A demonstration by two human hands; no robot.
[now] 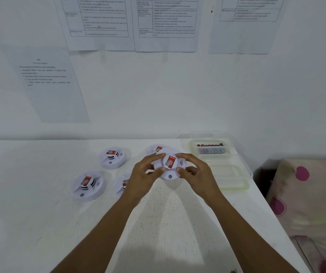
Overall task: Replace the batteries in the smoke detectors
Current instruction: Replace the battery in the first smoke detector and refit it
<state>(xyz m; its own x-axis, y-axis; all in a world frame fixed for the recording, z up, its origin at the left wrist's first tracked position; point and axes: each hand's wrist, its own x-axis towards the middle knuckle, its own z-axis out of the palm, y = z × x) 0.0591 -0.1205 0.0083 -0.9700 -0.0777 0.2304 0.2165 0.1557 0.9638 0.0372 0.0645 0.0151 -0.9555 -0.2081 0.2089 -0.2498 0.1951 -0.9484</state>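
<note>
A round white smoke detector (170, 166) with a red label is held above the table between both hands. My left hand (144, 174) grips its left rim with curled fingers and thumb. My right hand (195, 172) grips its right rim the same way. Several more detectors lie on the white table: one at the back left (112, 157), one at the front left (88, 186), one partly hidden behind my left hand (121, 185), and one behind the held detector (155, 149). A clear plastic box of batteries (210, 148) stands at the back right.
A clear plastic lid or tray (231, 174) lies in front of the battery box near the table's right edge (266, 209). A spotted pink cushion (307, 194) sits beyond that edge. Printed sheets (166, 22) hang on the white wall behind.
</note>
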